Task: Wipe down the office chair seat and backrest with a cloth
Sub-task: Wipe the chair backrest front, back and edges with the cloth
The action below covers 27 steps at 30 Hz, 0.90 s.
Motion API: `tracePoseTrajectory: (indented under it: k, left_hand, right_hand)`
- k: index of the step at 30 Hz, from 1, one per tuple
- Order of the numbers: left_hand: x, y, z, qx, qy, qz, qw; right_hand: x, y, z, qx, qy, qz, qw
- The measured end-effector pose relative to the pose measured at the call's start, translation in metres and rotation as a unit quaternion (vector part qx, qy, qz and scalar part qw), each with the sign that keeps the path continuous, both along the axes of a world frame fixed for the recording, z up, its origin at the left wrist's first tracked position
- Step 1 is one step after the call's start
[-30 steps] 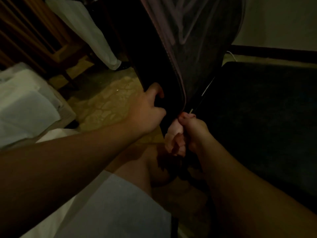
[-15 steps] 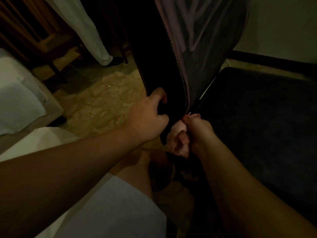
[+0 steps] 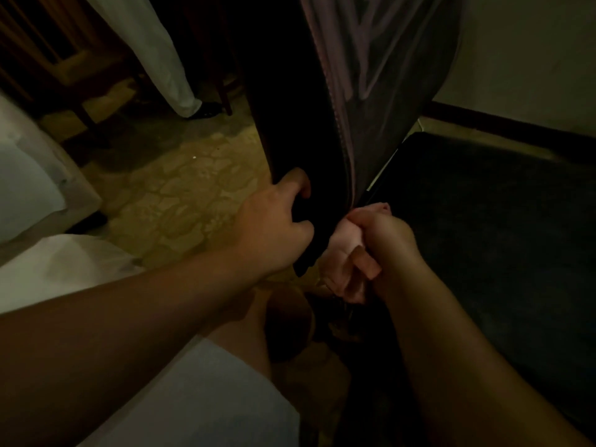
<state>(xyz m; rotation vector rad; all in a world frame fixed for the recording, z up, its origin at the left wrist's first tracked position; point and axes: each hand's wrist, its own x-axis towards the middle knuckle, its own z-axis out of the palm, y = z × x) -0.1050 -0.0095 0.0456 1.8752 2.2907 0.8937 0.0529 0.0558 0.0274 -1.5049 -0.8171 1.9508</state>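
My left hand [image 3: 274, 224] grips the backrest's [image 3: 296, 124] dark lower edge; my right hand [image 3: 387, 243] clutches a bunched pink cloth [image 3: 346, 240] beside it, near the seat's [image 3: 483, 221] rear edge.

- A dim room in a home, seemingly a bedroom.
- White bedding [image 3: 29, 175] lies at left.
- Stone-patterned floor [image 3: 180, 195], wooden furniture [image 3: 64, 66], plain wall [image 3: 522, 59].

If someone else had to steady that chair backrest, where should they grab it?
Probably the dark side edge of the backrest, coming from the left, as the left hand does now. The edge stands nearly upright and is narrow enough for fingers to curl round, leaving the mesh face free for the cloth.
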Motion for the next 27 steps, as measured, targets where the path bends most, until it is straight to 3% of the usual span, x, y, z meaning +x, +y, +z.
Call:
tracePoseTrajectory:
  k: [14, 27]
  left_hand:
    - [-0.001, 0.000, -0.005, -0.024, -0.033, 0.004, 0.999]
    - [-0.002, -0.002, -0.004, -0.045, 0.026, 0.010, 0.999]
  right_hand:
    - [0.001, -0.009, 0.013, 0.004, -0.016, 0.004, 1.000]
    - [0.015, 0.002, 0.043, 0.053, -0.041, 0.033, 0.997]
